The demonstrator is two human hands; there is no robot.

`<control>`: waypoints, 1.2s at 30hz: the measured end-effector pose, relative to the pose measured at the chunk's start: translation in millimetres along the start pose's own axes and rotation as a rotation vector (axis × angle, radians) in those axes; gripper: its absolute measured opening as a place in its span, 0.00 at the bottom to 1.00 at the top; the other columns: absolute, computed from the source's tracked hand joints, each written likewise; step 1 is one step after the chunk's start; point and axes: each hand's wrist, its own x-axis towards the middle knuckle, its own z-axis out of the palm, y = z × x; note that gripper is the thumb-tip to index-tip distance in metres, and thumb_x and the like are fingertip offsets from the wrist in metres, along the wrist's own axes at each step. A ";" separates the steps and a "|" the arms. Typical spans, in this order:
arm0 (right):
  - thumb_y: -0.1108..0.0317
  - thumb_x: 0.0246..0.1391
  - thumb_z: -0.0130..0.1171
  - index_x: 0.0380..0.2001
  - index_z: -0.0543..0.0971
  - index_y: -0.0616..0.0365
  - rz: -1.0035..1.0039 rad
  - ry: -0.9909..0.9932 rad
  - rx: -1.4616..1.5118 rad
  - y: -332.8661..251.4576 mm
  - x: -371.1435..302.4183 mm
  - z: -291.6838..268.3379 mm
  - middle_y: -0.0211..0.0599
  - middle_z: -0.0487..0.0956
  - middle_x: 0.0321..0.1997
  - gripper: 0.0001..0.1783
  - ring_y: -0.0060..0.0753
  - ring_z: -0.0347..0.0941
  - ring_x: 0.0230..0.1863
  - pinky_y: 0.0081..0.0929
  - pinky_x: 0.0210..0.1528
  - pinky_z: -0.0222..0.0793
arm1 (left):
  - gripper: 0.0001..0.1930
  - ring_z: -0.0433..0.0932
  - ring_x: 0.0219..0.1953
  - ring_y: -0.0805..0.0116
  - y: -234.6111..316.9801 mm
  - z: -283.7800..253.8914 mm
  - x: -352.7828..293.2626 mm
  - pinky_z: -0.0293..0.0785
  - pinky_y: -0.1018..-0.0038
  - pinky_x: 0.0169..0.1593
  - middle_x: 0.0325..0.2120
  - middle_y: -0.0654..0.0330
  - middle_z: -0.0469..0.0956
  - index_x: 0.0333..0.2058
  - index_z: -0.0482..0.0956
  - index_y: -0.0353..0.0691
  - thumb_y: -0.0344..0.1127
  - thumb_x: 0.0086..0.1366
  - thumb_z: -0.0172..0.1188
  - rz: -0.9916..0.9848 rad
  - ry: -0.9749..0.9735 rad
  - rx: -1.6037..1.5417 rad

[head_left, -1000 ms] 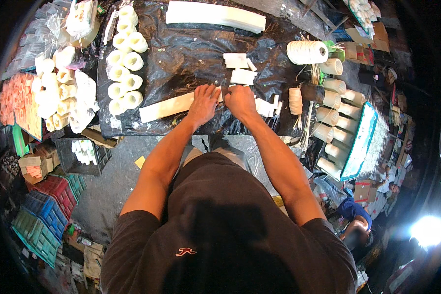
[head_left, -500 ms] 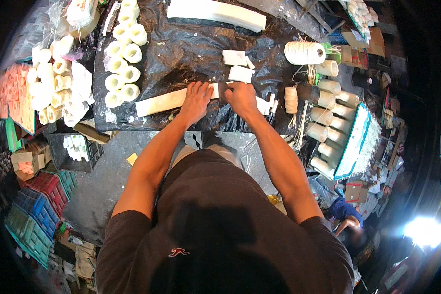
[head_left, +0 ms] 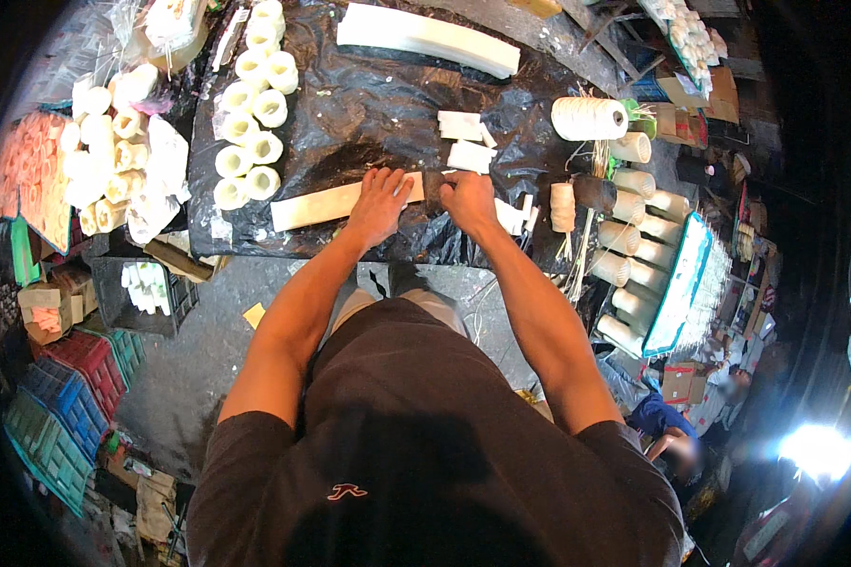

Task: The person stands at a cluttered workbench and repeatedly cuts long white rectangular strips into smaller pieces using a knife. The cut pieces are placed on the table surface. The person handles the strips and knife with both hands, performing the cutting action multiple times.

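Note:
A long pale strip of wax-like material lies across the near part of the black plastic sheet. My left hand rests flat on its right portion, fingers stretched toward the far side. Just beyond the strip's right end, my right hand is closed, knuckles up. A dark, flat piece shows at its left side, against the strip's end; its kind and what the fingers hold are hidden. Short white cut pieces lie past the right hand, and more white offcuts sit to its right.
Rows of hollow pale cylinders stand on the left of the table. A long white slab lies at the far side. To the right are a large cord spool, a smaller spool and several cream cylinders. Another person is at lower right.
The whole view has shifted slightly, with the table lower and a little to the right. Both hands keep nearly the same places on and beside the strip.

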 end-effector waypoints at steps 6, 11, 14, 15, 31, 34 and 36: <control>0.66 0.49 0.58 0.33 0.86 0.61 -0.112 -0.045 -0.076 -16.3 -3.9 13.1 0.59 0.83 0.30 0.13 0.62 0.81 0.34 0.49 0.45 0.78 | 0.29 0.63 0.65 0.45 0.0 1.1 -1.6 0.52 0.49 0.70 0.62 0.47 0.68 0.62 0.70 0.35 0.32 0.61 0.61 0.012 0.003 0.019; 0.66 0.49 0.58 0.28 0.85 0.64 -0.098 -0.023 -0.129 -19.1 5.0 27.5 0.59 0.82 0.29 0.12 0.62 0.81 0.33 0.50 0.45 0.78 | 0.29 0.63 0.65 0.47 0.4 2.0 -0.8 0.52 0.50 0.71 0.61 0.49 0.69 0.61 0.72 0.35 0.30 0.59 0.60 0.000 -0.026 0.010; 0.64 0.49 0.60 0.34 0.86 0.63 -0.084 -0.060 -0.099 -15.0 8.2 21.4 0.59 0.83 0.32 0.14 0.61 0.82 0.36 0.49 0.47 0.78 | 0.28 0.63 0.65 0.48 -4.2 0.1 -3.0 0.51 0.49 0.71 0.60 0.50 0.69 0.60 0.72 0.36 0.31 0.60 0.60 0.014 -0.015 0.014; 0.64 0.49 0.60 0.36 0.87 0.62 -0.094 -0.057 -0.086 -13.1 7.8 17.1 0.59 0.83 0.32 0.15 0.61 0.82 0.37 0.48 0.47 0.78 | 0.28 0.63 0.65 0.48 -6.6 -1.1 -3.9 0.51 0.49 0.71 0.60 0.50 0.69 0.60 0.72 0.36 0.32 0.60 0.61 0.025 0.002 0.005; 0.65 0.51 0.60 0.36 0.86 0.62 -0.121 -0.086 -0.130 -32.1 7.2 27.9 0.61 0.82 0.31 0.14 0.62 0.82 0.36 0.49 0.46 0.78 | 0.27 0.62 0.65 0.46 -17.2 -5.2 -17.9 0.52 0.46 0.70 0.62 0.48 0.67 0.60 0.72 0.41 0.36 0.61 0.63 0.000 -0.045 0.096; 0.63 0.51 0.59 0.32 0.86 0.62 -0.090 -0.082 -0.058 -26.1 4.9 22.8 0.60 0.83 0.31 0.14 0.63 0.82 0.37 0.51 0.47 0.79 | 0.28 0.63 0.65 0.45 -19.3 -5.7 -19.0 0.52 0.46 0.71 0.61 0.48 0.67 0.60 0.71 0.38 0.36 0.60 0.65 -0.019 0.020 -0.051; 0.63 0.51 0.59 0.33 0.86 0.62 -0.136 0.006 0.018 -24.5 -2.0 18.0 0.60 0.83 0.31 0.14 0.63 0.81 0.36 0.51 0.46 0.78 | 0.28 0.63 0.64 0.44 -20.4 -7.3 -18.1 0.52 0.46 0.71 0.59 0.48 0.68 0.59 0.71 0.35 0.36 0.61 0.65 -0.030 0.036 -0.105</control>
